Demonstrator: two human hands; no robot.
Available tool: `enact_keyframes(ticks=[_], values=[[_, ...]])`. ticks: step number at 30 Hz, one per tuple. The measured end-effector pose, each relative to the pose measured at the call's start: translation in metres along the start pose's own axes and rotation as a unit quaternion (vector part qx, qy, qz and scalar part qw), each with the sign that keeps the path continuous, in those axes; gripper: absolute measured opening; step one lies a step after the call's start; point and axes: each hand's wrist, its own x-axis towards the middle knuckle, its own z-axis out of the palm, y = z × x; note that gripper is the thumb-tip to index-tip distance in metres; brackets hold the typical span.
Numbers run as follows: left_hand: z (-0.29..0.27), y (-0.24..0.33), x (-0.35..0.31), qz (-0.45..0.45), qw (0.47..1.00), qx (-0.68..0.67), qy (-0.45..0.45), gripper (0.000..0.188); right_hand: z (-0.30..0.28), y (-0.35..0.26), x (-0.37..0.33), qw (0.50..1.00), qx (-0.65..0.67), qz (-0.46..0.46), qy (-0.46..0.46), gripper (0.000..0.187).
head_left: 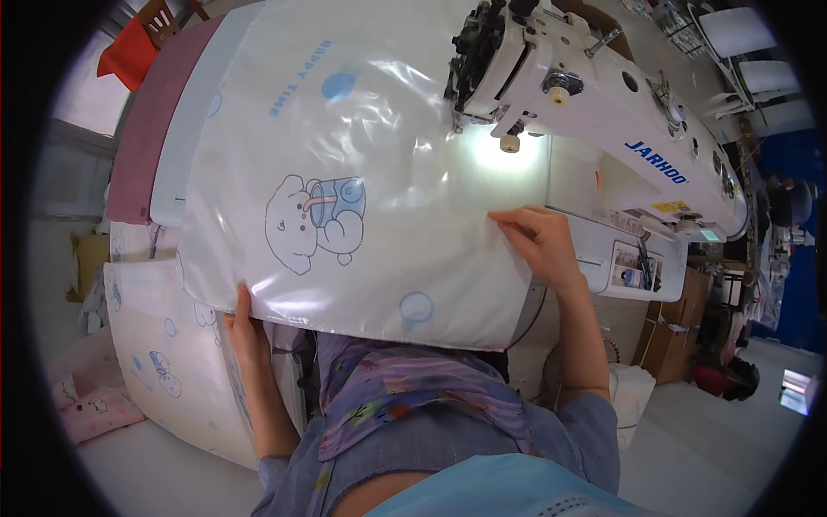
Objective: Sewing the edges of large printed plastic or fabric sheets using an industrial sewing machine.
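Observation:
A large white glossy plastic-covered sheet (388, 250), printed with a cartoon puppy and a blue drink cup, lies across the sewing table and hangs over its front edge toward my lap. At its near left corner, my left hand (247, 336) grips the hem, thumb on top and the other fingers hidden beneath. My right hand (547, 246) rests by the sheet's right side, its thumb and fingertips pinched together at the surface; what they hold, if anything, is too small to make out. A white sewing machine (594, 112) stands just beyond, its lamp lighting the sheet under the needle area.
Another printed sheet (164, 362) drapes down at the left. Maroon fabric (164, 129) lies at the table's far left side, near a red cloth (129, 56) on a chair. A small tray of parts (637, 265) sits right of the machine bed, above cardboard boxes (672, 332).

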Motion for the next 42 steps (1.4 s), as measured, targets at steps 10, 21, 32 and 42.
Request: enact_keyframes(ticks=[10,21,32,42], values=[[0.073,0.05,0.082,0.251,0.914,0.315,-0.039,0.04,-0.008,0.022,0.051,0.999,-0.01,-0.013,0.038,0.02],[0.15,0.026,0.085,0.615,0.656,0.437,0.026,0.038,-0.006,0.021,0.052,0.979,0.159,0.126,-0.011,0.037],[0.202,-0.046,-0.086,0.62,0.593,0.375,-0.351,0.038,-0.017,0.016,0.071,0.997,-0.034,0.015,-0.07,0.036],[0.174,0.018,-0.011,0.47,0.578,0.431,-0.509,0.042,-0.007,-0.001,0.057,0.973,-0.181,-0.126,-0.073,0.044]])
